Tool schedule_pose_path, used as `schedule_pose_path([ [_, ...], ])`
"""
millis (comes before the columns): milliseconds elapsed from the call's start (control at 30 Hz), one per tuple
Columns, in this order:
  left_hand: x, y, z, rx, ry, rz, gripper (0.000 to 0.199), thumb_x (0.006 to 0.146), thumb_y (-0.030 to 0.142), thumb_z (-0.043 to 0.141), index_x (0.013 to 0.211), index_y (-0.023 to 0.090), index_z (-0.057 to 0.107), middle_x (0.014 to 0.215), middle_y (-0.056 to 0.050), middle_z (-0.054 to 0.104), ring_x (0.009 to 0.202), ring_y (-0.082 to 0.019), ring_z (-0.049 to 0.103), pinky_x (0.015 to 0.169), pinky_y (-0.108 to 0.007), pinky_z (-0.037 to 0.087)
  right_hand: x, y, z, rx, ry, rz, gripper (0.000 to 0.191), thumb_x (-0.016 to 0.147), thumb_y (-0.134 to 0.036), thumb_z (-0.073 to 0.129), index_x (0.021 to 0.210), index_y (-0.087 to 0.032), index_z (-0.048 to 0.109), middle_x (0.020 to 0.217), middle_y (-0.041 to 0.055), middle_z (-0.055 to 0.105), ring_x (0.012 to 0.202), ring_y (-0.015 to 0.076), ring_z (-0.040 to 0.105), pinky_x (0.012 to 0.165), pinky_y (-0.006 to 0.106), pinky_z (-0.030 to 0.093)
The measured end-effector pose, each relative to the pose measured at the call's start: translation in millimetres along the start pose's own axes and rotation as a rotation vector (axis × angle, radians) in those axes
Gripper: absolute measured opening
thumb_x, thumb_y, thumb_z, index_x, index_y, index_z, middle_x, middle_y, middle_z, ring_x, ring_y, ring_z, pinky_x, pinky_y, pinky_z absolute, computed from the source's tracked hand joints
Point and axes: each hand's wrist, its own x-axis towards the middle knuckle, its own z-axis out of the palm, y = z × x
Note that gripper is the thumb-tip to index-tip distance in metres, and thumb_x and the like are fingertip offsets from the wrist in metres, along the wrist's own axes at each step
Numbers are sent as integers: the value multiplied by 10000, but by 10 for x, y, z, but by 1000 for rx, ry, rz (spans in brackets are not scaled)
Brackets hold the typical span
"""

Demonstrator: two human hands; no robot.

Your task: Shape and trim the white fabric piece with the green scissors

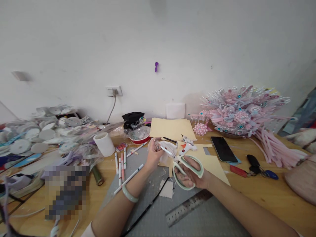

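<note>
My right hand [194,172] grips scissors [189,189] with pale green handles, fingers through the loops. The blades point left, and their tips reach my left hand [155,152]. That hand is closed, its fingers pinched together; what they hold is too small to make out. A bangle [130,194] circles my left wrist. Just behind the blades lies a white glue gun [188,148] with an orange part. Below my hands, a torn-edged scrap of card [167,189] and a steel ruler [186,206] rest on the grey cutting mat [145,215].
Several markers [120,169] and a white roll [104,144] sit left of my hands. Cream card sheets [172,127] lie behind. Rightward are a phone [223,149], keys [255,166] and a pink beaded headdress [242,113]. A black cable [150,204] crosses the mat.
</note>
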Motion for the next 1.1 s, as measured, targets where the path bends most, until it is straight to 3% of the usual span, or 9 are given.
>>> schedule_pose_path([
  [233, -50, 46, -1, -121, -26, -99, 563, 523, 121, 645, 1036, 227, 437, 719, 16, 611, 678, -171, 622, 595, -239, 439, 27, 56, -41, -116, 42, 54, 435, 742, -539, 517, 781, -106, 529, 479, -48, 429, 356, 35, 356, 334, 173, 181],
  [667, -71, 57, 25, -294, -29, -205, 604, 525, 108, 639, 1078, 220, 425, 683, 31, 592, 614, -148, 602, 588, -254, 451, 71, 103, -10, -69, 73, 5, 389, 776, -500, 496, 776, -112, 518, 463, -56, 416, 343, 29, 337, 332, 163, 194],
  [833, -14, 63, -18, -316, 52, -181, 540, 515, 85, 632, 1009, 221, 460, 706, 48, 565, 610, -105, 566, 600, -226, 438, 57, 84, -12, -1, 93, 15, 457, 761, -531, 488, 727, -79, 548, 447, -36, 426, 354, 39, 343, 320, 169, 198],
  [1100, -8, 109, -5, -364, 72, -114, 539, 474, -6, 557, 935, 244, 433, 613, 100, 415, 525, -46, 478, 597, -195, 438, 46, 88, -27, 21, 78, 15, 509, 753, -577, 454, 756, -81, 567, 485, -8, 453, 416, 72, 414, 366, 199, 264],
])
